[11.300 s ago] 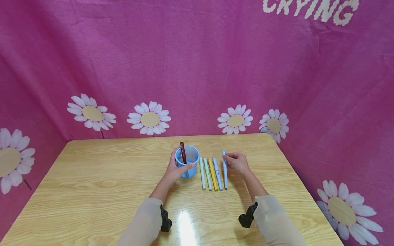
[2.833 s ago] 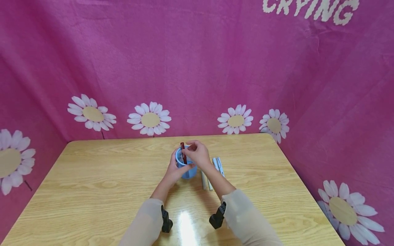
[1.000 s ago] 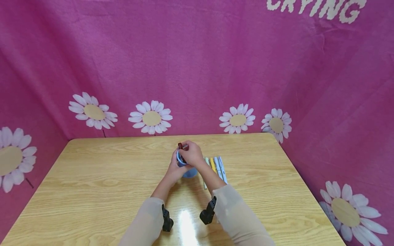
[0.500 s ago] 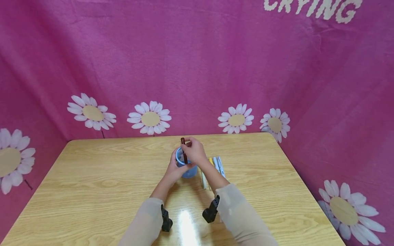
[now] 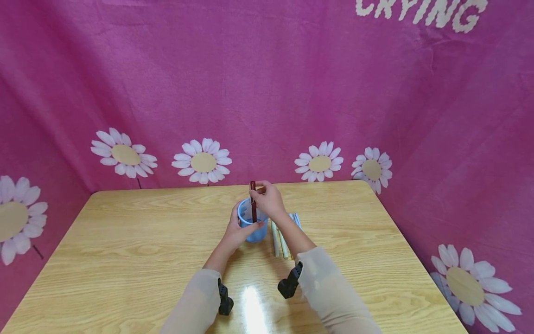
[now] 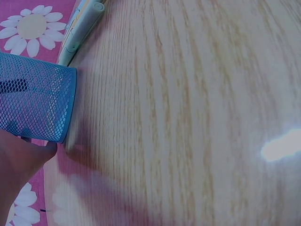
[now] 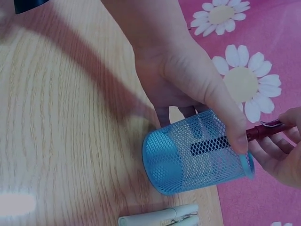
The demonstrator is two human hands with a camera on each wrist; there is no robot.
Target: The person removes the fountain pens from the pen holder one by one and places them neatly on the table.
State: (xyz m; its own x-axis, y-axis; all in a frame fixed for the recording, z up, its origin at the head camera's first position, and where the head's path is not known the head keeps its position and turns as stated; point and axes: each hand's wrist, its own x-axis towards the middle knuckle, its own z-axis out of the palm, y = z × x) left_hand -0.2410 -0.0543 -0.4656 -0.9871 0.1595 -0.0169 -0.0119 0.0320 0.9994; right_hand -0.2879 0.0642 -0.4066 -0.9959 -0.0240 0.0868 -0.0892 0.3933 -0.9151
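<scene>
A blue mesh pen holder (image 5: 257,235) stands upright on the table, and my left hand (image 5: 237,230) grips it from the left, thumb across the front. In the right wrist view the mesh cup (image 7: 162,165) shows the dark lower part of a pen through its wall. My right hand (image 5: 270,200) pinches this dark red pen (image 5: 254,212) by its clip end above the rim. The pen's lower end is inside the cup. Beside the cup, partly under my right forearm, lie a pale green pen (image 5: 275,240) and several others, including a light blue pen (image 5: 297,220).
The wooden table (image 5: 146,250) ends at a pink cloth (image 5: 267,93) printed with daisies, which hangs behind and at both sides. Black wrist cameras sit on both sleeves, the right one (image 5: 289,282) low over the table.
Earlier my right hand held a light blue pen by the row; that pen now lies there. Since then it has taken hold of the red pen, lately lifting it slightly and shifting it right.
</scene>
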